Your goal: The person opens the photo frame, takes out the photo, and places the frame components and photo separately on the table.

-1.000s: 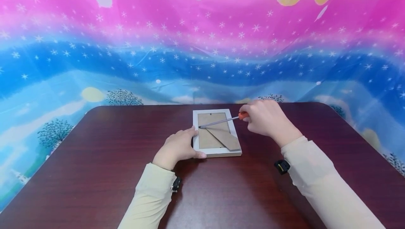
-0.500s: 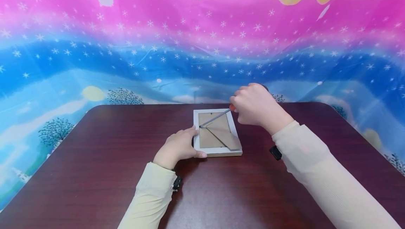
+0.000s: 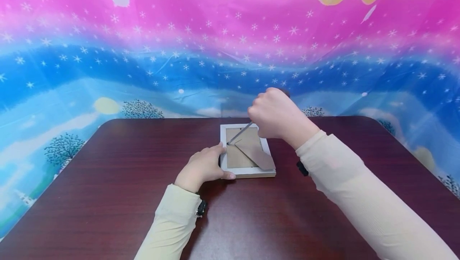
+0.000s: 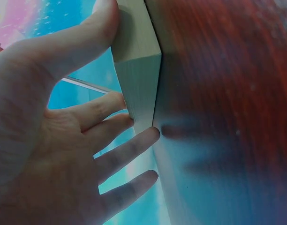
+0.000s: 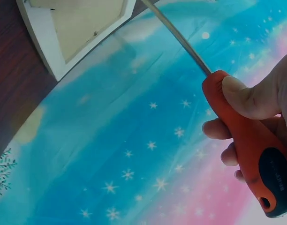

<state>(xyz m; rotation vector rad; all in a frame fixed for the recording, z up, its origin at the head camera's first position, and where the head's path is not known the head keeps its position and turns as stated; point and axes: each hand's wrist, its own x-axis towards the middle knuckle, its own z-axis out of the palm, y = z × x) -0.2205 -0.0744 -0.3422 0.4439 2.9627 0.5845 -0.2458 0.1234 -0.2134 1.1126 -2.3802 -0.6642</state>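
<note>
A white-edged picture frame (image 3: 223,166) lies face down, its brown backing board (image 3: 233,160) up and a stand flap (image 3: 262,161) folded at its lower right. My left hand (image 3: 203,166) braces its near left corner, thumb along the near edge. Seen from the left wrist, the fingers (image 4: 129,147) are straight and spread, tips at the frame's side. My right hand (image 3: 278,114) grips a screwdriver by its orange-red handle (image 5: 244,140), thumb along the handle near the shaft. The shaft (image 3: 238,133) slants down to the backing's left edge, its tip right there. In the head view, the hand hides the handle.
The dark reddish-brown table (image 3: 108,196) has rounded far corners, and the frame lies close to its far edge. Behind hangs a patterned pink and blue cloth (image 3: 179,52). Both wrists carry small black devices, such as the left one (image 3: 201,208).
My right hand has swung left and up, so the screwdriver stands steeper, its tip still at the backing's left edge. The left hand and frame have stayed put.
</note>
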